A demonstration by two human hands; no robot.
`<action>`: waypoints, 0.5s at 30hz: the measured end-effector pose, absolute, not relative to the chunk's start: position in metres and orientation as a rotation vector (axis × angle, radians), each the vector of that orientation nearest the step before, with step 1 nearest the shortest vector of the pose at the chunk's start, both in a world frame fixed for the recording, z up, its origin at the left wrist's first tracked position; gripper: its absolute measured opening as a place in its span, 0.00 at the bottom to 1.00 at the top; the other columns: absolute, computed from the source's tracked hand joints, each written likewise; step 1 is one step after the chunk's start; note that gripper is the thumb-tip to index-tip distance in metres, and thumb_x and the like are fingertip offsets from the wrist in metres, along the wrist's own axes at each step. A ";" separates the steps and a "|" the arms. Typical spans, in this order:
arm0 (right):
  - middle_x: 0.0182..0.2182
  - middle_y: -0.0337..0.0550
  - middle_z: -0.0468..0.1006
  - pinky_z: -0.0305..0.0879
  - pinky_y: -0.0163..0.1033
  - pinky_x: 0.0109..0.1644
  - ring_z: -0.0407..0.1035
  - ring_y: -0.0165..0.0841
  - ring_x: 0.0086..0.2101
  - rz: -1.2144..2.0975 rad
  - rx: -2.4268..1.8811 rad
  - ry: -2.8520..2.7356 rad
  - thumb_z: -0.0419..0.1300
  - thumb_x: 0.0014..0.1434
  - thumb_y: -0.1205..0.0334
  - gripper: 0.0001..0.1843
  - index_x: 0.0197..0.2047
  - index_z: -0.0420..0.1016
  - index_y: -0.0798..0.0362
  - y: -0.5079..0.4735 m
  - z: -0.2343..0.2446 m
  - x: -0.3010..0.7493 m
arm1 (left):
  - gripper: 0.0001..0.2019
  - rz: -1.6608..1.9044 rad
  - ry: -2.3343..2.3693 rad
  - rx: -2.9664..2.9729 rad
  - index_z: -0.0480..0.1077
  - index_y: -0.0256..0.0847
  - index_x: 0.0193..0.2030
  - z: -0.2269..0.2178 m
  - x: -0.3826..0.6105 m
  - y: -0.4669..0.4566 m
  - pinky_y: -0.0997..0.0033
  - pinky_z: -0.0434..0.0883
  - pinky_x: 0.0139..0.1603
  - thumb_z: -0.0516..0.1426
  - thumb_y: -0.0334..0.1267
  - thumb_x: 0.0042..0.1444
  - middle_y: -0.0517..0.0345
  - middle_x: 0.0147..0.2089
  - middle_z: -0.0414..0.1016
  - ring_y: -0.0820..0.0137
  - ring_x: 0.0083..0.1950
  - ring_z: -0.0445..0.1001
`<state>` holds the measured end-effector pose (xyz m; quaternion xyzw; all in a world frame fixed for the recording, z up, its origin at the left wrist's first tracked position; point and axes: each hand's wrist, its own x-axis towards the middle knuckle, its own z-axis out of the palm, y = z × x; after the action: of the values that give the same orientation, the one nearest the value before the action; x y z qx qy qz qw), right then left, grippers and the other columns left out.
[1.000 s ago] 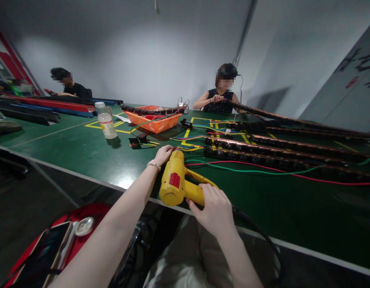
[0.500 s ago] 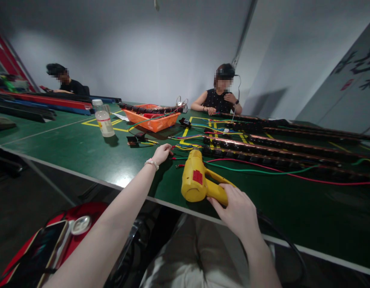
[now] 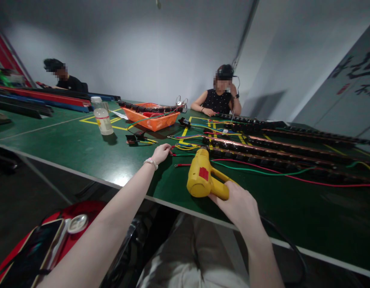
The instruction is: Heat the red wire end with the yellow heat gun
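My right hand is wrapped round the handle of a yellow heat gun, its nozzle pointing away from me toward the wire ends. A red label sits on the gun's body. Over the table, my left hand pinches the red-tipped end of a wire bundle. Just right of its fingers lie a green wire and a red wire with terminals at their ends. Beyond the gun, long black and copper-coloured strips stretch off to the right. What exactly lies between my left fingertips is partly hidden.
An orange basket with strips and wires stands behind my left hand, near a plastic bottle. Small black connectors lie on the green table. One person sits opposite; another is far left.
The heat gun in my right hand has shifted slightly right, showing more of the red wire's end. My left hand keeps its pinch. The person opposite has raised a hand to the head.
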<state>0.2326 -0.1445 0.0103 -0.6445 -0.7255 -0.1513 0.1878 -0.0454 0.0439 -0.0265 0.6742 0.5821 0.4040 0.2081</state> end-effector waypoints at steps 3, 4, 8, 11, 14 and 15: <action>0.24 0.42 0.73 0.52 0.37 0.26 0.69 0.36 0.26 -0.378 -1.901 -2.081 0.58 0.46 0.39 0.21 0.27 0.64 0.50 -0.140 0.015 0.225 | 0.14 1.108 1.629 1.897 0.72 0.38 0.38 -0.026 -0.046 0.044 0.73 0.66 0.37 0.46 0.38 0.56 0.57 0.28 0.76 0.69 0.33 0.72; 0.24 0.42 0.73 0.53 0.37 0.26 0.69 0.36 0.26 -0.383 -1.895 -2.086 0.58 0.46 0.40 0.21 0.27 0.64 0.50 -0.139 0.015 0.223 | 0.14 1.106 1.624 1.907 0.72 0.38 0.38 -0.025 -0.046 0.043 0.73 0.66 0.37 0.46 0.38 0.56 0.57 0.28 0.76 0.69 0.33 0.72; 0.25 0.42 0.73 0.55 0.37 0.27 0.69 0.36 0.28 -0.456 -1.823 -2.067 0.58 0.48 0.42 0.20 0.26 0.62 0.50 -0.140 0.009 0.216 | 0.14 1.118 1.614 1.919 0.73 0.39 0.36 -0.022 -0.046 0.041 0.73 0.66 0.36 0.46 0.37 0.55 0.58 0.26 0.76 0.69 0.31 0.72; 0.25 0.42 0.73 0.56 0.38 0.28 0.69 0.37 0.29 -0.497 -1.799 -2.073 0.59 0.47 0.42 0.20 0.26 0.62 0.50 -0.143 0.006 0.211 | 0.14 1.121 1.621 1.912 0.73 0.39 0.36 -0.020 -0.045 0.040 0.73 0.66 0.36 0.46 0.37 0.54 0.58 0.25 0.75 0.69 0.31 0.72; 0.26 0.42 0.73 0.57 0.39 0.31 0.70 0.38 0.30 -0.516 -1.750 -2.084 0.59 0.47 0.42 0.20 0.27 0.62 0.51 -0.146 0.003 0.203 | 0.14 1.113 1.615 1.896 0.73 0.39 0.35 -0.019 -0.045 0.039 0.73 0.66 0.36 0.46 0.36 0.54 0.59 0.21 0.72 0.69 0.30 0.72; 0.26 0.42 0.74 0.57 0.39 0.31 0.70 0.37 0.30 -0.516 -1.728 -2.090 0.59 0.47 0.42 0.20 0.27 0.62 0.51 -0.147 0.003 0.199 | 0.14 1.109 1.611 1.891 0.72 0.38 0.34 -0.019 -0.045 0.039 0.73 0.66 0.36 0.46 0.37 0.54 0.59 0.20 0.71 0.69 0.30 0.72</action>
<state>0.1995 -0.1470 0.0025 -0.6146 -0.7434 -0.1837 0.1894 -0.0447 0.0390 -0.0193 0.6798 0.5791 0.3986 0.2090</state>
